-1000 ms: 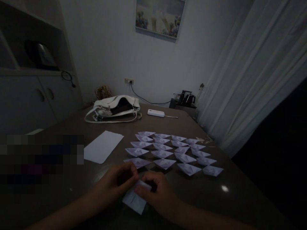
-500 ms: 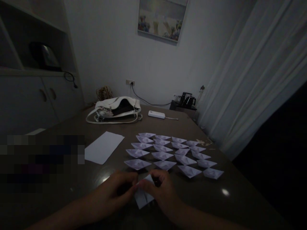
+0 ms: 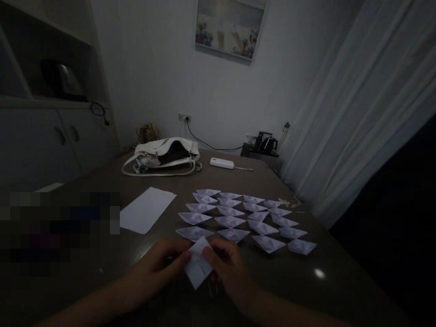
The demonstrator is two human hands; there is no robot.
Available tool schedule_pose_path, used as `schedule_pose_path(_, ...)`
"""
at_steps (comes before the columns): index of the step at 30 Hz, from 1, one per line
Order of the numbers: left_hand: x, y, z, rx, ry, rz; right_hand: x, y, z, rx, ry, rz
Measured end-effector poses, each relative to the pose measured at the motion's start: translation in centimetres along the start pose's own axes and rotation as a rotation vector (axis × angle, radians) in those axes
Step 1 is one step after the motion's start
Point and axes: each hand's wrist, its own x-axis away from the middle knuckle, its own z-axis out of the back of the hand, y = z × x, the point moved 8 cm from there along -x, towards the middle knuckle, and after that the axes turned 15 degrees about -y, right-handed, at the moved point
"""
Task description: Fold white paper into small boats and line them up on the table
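Finished pieces: 20 paper boats [image 3: 230,221], white, set out on the worktop [image 3: 272,284] in 4 lines of 5, running from near to far, right of centre. Piece in work: 1 small folded paper [image 3: 195,269], diamond-shaped, creased, not yet in boat form; located at the near side, centre, between the 2 hands, in front of the near boats. Left hand [image 3: 153,268]: grip closed, thumb and fingers pinching the left corner of the folded paper. Right hand [image 3: 235,277]: grip closed on its right side, thumb pressed on the upper face, fingers partly hidden behind. Condition: judged well advanced in folding, with the opening-out into a hull apparently left to do. Unused stock: plain white paper [image 3: 146,211], lying flat at left, unfolded; sheet count cannot be told. Overall: 20 complete, 1 part-made; final total not determinable. Also present, far side: 1 white handbag [image 3: 153,146], open, and 1 white power bank [image 3: 222,163] with short cable, to its right.
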Motion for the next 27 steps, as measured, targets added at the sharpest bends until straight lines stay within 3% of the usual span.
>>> schedule_pose_path(7, 0.9, -0.8, 0.2, 0.046, 0.099, 0.107, 0.0, 0.0, 0.3, 0.012, 0.005, 0.010)
schedule_pose_path(12, 0.5, 0.2, -0.1, 0.021, 0.026, 0.061, 0.3, 0.0, 0.9, 0.020, 0.049, 0.030)
schedule_pose_path(17, 0.3, -0.2, -0.8, 0.060, -0.087, 0.085, 0.8, 0.1, 1.3, -0.056, 0.129, 0.024)
schedule_pose_path(27, 0.4, -1.5, -1.3, 0.196, -0.119, 0.185, 1.2, 0.6, 1.4, -0.102, 0.190, -0.053)
